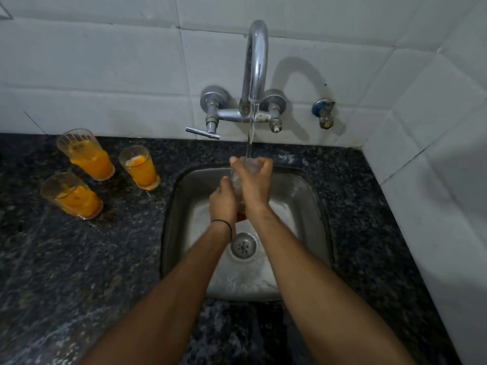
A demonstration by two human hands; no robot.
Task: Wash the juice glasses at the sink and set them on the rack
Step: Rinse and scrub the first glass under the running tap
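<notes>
over the sink point(303, 196), the steel basin set into the dark speckled counter point(79, 272), you are in the rinsing step of the first glass. taking the sink as the landmark: behind it, on the white tiled wall, the tap point(255, 61) runs a thin stream straight down into the basin's back half, and the drain point(243, 245) sits near its middle. to the left of the sink, on the counter, three juice glasses wait, each with orange juice inside: the far glass point(85, 154) nearest the wall, the middle glass point(139, 165) closest to the sink's rim, and the near glass point(71, 194) towards you.

above the basin, right under the stream, you hold the clear glass point(238, 180) between both hands. your right hand point(254, 183) wraps round its upper part, fingers curled at the mouth where the water lands. your left hand point(222, 204) grips lower down, round the base, with a dark band on that wrist. a trace of orange shows near the bottom of the glass, so i judge the rinse is not finished.

no rack shows in this view. the next move likely calls for turning the glass so water reaches the base, tipping it out, then finding the rack. wet glass may slip, so keep both hands closed on it.
</notes>
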